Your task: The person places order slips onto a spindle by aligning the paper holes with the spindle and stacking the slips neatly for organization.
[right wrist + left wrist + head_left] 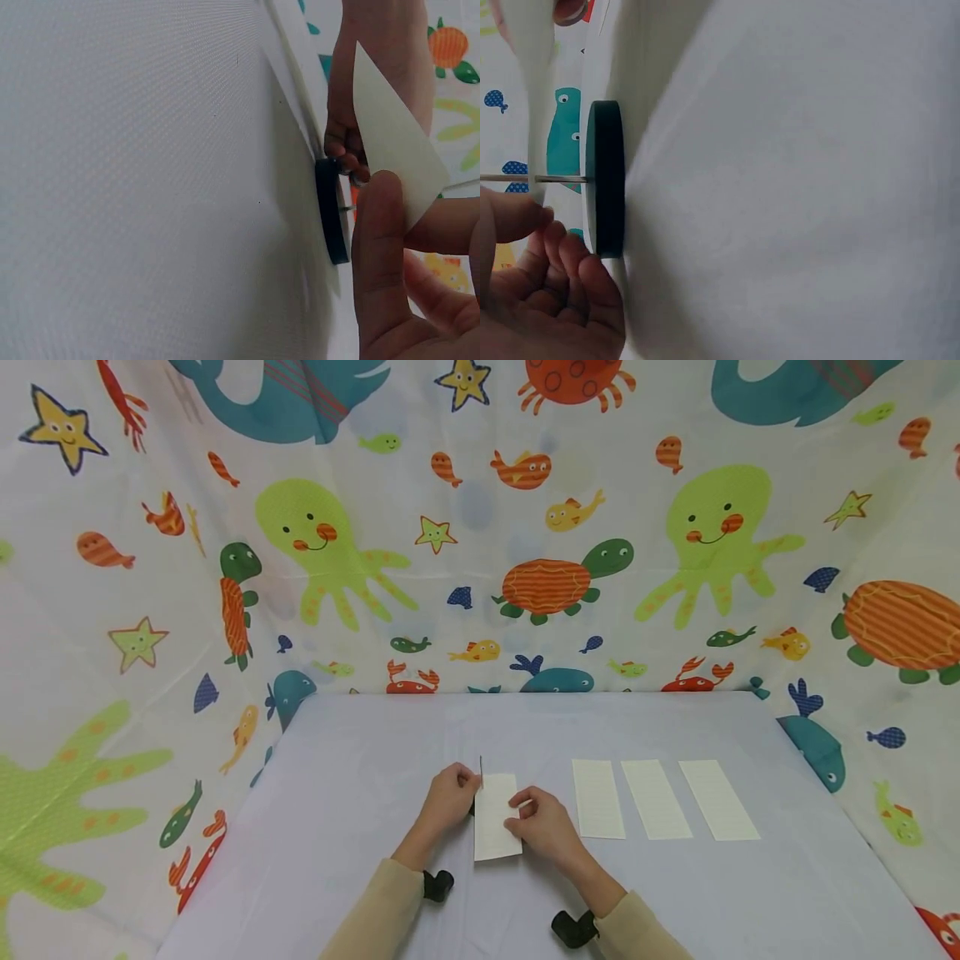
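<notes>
The step in hand appears to be the putting of one paper [497, 827] onto a thin metal spike [481, 765], which rises from a dark round base [607, 180] on the white table [360, 752]. The spike shows on both sides of the paper, so it seems that the paper is pierced near its 11 o'clock corner. The paper is apart from the base, with bare spike between them.

The left hand [452, 795] is at the paper's 10 o'clock, fingers curled, and its thumb and finger pinch the edge close beside the spike. The right hand [546, 829] pinches the opposite edge at 3 o'clock, thumb and forefinger closed on it with no gap besides the paper. The left forearm comes from 7 o'clock, the right one from between 4 and 5.

The next move probably calls for an even push down with both hands, keeping fingers away from the point. Three other papers [598, 800] lie flat in a row, toward 3 o'clock from the held one.
</notes>
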`<state>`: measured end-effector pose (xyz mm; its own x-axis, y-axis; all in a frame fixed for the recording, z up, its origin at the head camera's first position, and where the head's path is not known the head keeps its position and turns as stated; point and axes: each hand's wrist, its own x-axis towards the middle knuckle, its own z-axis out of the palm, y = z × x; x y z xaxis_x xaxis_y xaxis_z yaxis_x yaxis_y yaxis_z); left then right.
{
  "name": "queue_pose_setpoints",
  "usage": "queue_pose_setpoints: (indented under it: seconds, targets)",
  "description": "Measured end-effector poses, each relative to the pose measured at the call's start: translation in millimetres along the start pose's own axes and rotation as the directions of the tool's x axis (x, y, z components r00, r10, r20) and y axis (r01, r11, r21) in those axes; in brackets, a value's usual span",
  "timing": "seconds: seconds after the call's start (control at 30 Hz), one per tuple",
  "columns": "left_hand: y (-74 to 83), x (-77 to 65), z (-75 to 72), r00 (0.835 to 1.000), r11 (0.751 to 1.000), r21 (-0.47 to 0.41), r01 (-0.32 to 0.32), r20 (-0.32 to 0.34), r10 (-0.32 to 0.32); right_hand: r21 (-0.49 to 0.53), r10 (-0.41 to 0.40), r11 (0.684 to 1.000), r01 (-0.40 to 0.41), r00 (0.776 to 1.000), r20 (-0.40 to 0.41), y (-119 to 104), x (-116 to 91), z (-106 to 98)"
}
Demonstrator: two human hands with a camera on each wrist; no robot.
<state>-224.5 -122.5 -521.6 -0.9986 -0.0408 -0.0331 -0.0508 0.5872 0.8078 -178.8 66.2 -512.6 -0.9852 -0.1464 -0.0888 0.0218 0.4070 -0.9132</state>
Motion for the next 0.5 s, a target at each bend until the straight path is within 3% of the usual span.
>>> queue_pose_setpoints:
  seconds: [0.3, 0.5]
  targets:
    - [-7.0, 6.0, 0.0, 0.997, 0.993, 0.094, -0.068, 0.043, 0.064, -0.095, -0.046, 0.994, 0.051, 0.998, 0.051, 3.9, -2.7, 1.0]
    - [-7.2, 8.3, 1.3, 0.996, 0.989, 0.124, -0.075, 0.046, 0.07, -0.114, -0.052, 0.992, 0.059, 0.997, 0.064, 4.5, -2.9, 1.2]
